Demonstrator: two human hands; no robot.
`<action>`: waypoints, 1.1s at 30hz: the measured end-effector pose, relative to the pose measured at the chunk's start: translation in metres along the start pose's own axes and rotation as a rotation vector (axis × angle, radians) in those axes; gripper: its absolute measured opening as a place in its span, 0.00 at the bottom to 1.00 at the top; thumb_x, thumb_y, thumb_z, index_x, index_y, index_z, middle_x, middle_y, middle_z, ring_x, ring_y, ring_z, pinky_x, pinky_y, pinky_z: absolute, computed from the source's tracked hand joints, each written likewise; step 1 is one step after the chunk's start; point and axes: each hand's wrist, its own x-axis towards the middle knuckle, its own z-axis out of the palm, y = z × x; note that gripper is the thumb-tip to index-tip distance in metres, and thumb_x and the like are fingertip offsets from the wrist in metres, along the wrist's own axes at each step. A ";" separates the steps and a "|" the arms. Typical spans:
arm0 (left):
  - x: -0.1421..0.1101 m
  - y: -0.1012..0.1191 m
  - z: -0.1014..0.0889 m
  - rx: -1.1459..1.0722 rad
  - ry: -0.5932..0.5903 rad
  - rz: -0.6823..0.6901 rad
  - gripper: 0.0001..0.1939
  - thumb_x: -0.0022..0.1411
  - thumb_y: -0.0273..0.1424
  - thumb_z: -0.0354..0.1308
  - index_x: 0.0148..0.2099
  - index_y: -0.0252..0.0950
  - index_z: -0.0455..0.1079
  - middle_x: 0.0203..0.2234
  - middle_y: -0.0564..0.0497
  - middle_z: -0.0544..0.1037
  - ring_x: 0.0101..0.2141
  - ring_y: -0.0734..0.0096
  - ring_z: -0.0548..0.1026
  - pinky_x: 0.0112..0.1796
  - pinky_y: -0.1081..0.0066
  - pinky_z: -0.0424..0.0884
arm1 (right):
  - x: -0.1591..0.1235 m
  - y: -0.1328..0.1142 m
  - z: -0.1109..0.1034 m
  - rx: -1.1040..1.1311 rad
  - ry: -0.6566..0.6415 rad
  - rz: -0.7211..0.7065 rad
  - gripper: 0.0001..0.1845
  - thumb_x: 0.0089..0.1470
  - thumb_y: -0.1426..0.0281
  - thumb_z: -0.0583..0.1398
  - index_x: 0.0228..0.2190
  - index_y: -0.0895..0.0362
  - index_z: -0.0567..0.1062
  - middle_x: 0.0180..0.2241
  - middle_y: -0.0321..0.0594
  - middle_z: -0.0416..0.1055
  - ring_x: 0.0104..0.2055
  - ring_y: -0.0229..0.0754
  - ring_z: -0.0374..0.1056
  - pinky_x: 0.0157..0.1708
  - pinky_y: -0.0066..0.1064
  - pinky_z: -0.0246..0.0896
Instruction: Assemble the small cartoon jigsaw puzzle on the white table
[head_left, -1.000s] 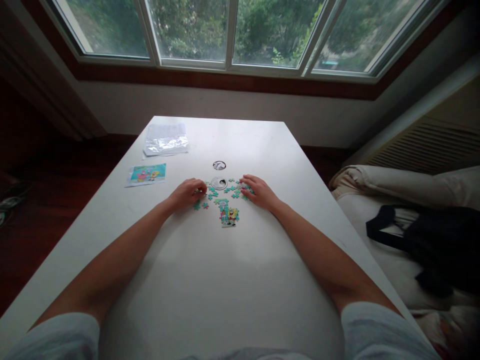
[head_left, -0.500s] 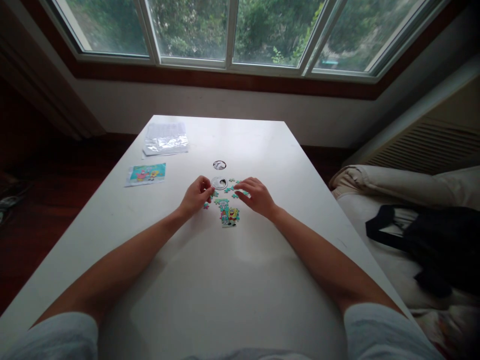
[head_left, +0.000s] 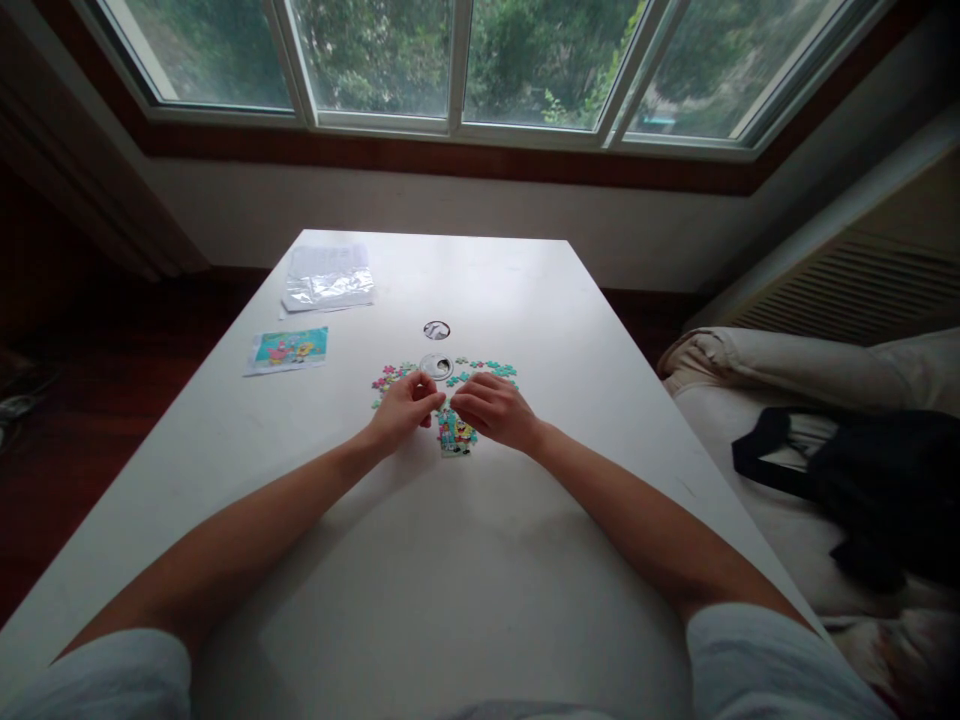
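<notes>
A partly joined jigsaw puzzle (head_left: 456,440) with a yellow cartoon figure lies on the white table in front of me. Just above its upper left edge, my left hand (head_left: 411,405) is closed, thumb and fingertips pinched; what they hold is too small to make out. My right hand (head_left: 496,408) hangs over the puzzle's upper right side with fingers curled together, their tips hidden from view. Loose pink and green puzzle pieces (head_left: 388,380) are scattered beyond my left hand. More turquoise pieces (head_left: 501,369) lie beyond my right hand.
Behind the pieces sit a round tin (head_left: 436,367) and a round lid-like disc (head_left: 436,330). To the left lie a picture card (head_left: 289,350) and a clear plastic bag with paper (head_left: 328,278). A sofa with a black bag (head_left: 885,480) stands right of the table (head_left: 450,580).
Both hands have come closer together over the puzzle's top edge. My right hand has moved left and toward me, its fingers closing. Pieces at the left, formerly covered, now show.
</notes>
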 end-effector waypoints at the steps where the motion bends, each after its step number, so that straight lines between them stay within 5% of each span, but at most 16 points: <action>1: 0.000 -0.001 0.000 0.002 -0.007 -0.001 0.20 0.52 0.40 0.71 0.33 0.37 0.63 0.20 0.60 0.69 0.17 0.81 0.67 0.19 0.78 0.61 | 0.000 0.000 0.000 -0.005 -0.002 -0.008 0.06 0.68 0.68 0.56 0.39 0.51 0.74 0.36 0.41 0.76 0.39 0.45 0.67 0.40 0.38 0.61; 6: 0.000 -0.002 -0.004 0.217 0.019 0.112 0.13 0.61 0.40 0.64 0.36 0.37 0.66 0.25 0.56 0.73 0.20 0.78 0.70 0.23 0.75 0.65 | -0.001 0.002 0.001 -0.001 0.013 -0.010 0.05 0.67 0.70 0.56 0.39 0.52 0.72 0.35 0.39 0.76 0.39 0.44 0.66 0.40 0.38 0.62; 12: -0.009 0.006 -0.008 0.867 0.122 0.614 0.07 0.68 0.34 0.56 0.39 0.38 0.73 0.34 0.50 0.75 0.32 0.71 0.72 0.35 0.69 0.67 | -0.003 0.006 0.000 -0.070 0.053 0.057 0.06 0.66 0.71 0.56 0.37 0.52 0.72 0.31 0.39 0.74 0.36 0.44 0.66 0.40 0.38 0.62; 15: -0.010 0.006 -0.010 1.058 0.119 0.752 0.09 0.71 0.35 0.54 0.41 0.40 0.74 0.35 0.49 0.75 0.36 0.66 0.73 0.38 0.66 0.66 | -0.002 0.006 0.000 -0.088 0.064 0.044 0.05 0.66 0.71 0.56 0.37 0.52 0.72 0.30 0.39 0.73 0.35 0.44 0.65 0.39 0.38 0.61; 23: -0.009 0.006 -0.015 1.291 0.062 0.864 0.11 0.74 0.35 0.50 0.45 0.42 0.74 0.35 0.47 0.76 0.38 0.63 0.72 0.42 0.61 0.63 | -0.002 0.001 0.000 -0.080 0.104 0.026 0.05 0.66 0.70 0.56 0.38 0.51 0.72 0.28 0.38 0.72 0.34 0.44 0.65 0.37 0.37 0.61; 33: -0.009 -0.001 -0.009 1.225 0.091 0.853 0.11 0.72 0.34 0.51 0.41 0.40 0.74 0.31 0.49 0.76 0.36 0.65 0.73 0.41 0.63 0.64 | -0.002 -0.003 -0.001 -0.004 0.128 0.061 0.06 0.66 0.66 0.58 0.43 0.51 0.74 0.30 0.39 0.75 0.34 0.44 0.68 0.37 0.37 0.63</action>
